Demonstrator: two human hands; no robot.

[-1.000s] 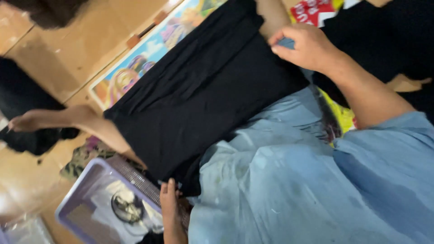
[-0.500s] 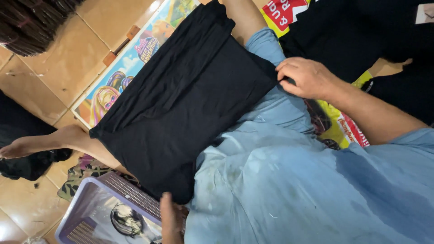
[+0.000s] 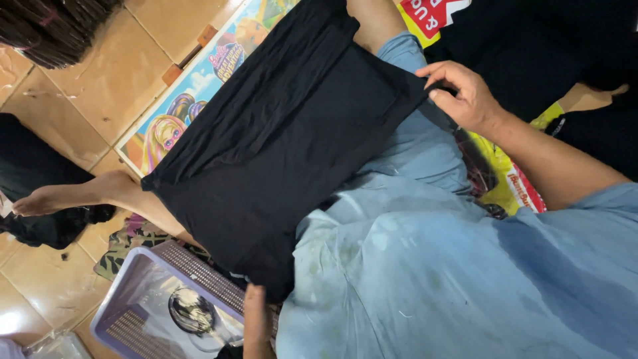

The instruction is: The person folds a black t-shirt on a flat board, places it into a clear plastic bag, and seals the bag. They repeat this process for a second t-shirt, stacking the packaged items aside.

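While the black cloth (image 3: 286, 146) is lying across our lap, we are pinching its far corner with the right hand (image 3: 465, 96) and its near edge with the left hand (image 3: 256, 319), folding it.

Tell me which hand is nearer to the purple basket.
Left. The left hand grips the black cloth at its lower edge, right beside the purple basket. The right hand holds the cloth's far corner, well away from it.
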